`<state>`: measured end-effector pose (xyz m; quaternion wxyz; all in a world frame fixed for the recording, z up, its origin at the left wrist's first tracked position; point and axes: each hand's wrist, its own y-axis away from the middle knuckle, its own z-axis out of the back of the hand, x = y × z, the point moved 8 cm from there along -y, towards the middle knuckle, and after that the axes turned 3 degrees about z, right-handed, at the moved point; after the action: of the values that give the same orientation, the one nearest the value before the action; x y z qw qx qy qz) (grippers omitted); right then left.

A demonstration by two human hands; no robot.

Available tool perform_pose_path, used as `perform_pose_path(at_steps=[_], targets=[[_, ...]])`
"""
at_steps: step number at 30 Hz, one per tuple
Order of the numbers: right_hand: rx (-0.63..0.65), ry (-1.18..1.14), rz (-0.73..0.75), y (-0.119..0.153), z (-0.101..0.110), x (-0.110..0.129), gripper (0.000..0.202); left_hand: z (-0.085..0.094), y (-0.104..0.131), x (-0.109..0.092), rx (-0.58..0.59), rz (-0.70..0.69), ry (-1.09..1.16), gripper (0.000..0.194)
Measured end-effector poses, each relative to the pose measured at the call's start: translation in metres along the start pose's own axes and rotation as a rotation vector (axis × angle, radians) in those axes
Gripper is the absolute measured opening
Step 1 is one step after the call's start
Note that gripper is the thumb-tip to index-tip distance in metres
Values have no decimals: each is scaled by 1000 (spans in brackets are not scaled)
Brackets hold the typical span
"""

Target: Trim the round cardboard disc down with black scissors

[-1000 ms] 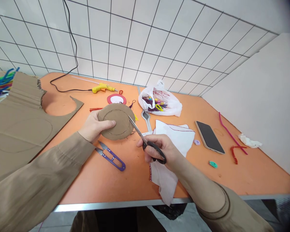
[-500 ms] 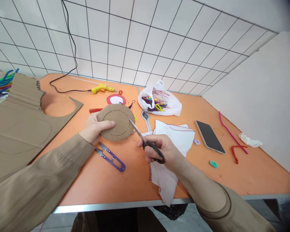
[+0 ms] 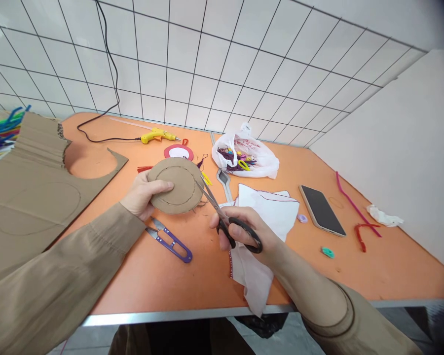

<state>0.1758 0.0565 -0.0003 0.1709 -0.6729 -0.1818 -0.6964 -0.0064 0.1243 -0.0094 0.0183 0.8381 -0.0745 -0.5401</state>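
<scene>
My left hand grips a round brown cardboard disc by its left edge, thumb on top, holding it just above the orange table. A circle is drawn inside the disc's rim. My right hand holds black-handled scissors with its fingers through the loops. The blades are spread apart and meet the disc's right edge. Purple thread snips lie on the table between my two forearms.
A large cardboard sheet with a round cut-out lies at left. White cloth lies under my right hand. Farther off are a yellow glue gun, a plastic bag, a phone, red pipe cleaners and coloured pipe cleaners.
The scissor handles and blades have spread apart from a nearly closed position. The disc has tilted and turned slightly in my left hand.
</scene>
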Motion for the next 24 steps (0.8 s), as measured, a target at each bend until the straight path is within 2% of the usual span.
perform_pose_path(at_steps=[10,16,24], targets=[[-4,-21,-2,0,1,-4,47,-6,3,-1,60,-10,-38,36],[-31,-4,-82,0,2,-8,46,-7,4,-3,88,-15,-100,38],[-66,12,-145,0,3,-8,35,-9,4,-5,127,-18,-118,39]])
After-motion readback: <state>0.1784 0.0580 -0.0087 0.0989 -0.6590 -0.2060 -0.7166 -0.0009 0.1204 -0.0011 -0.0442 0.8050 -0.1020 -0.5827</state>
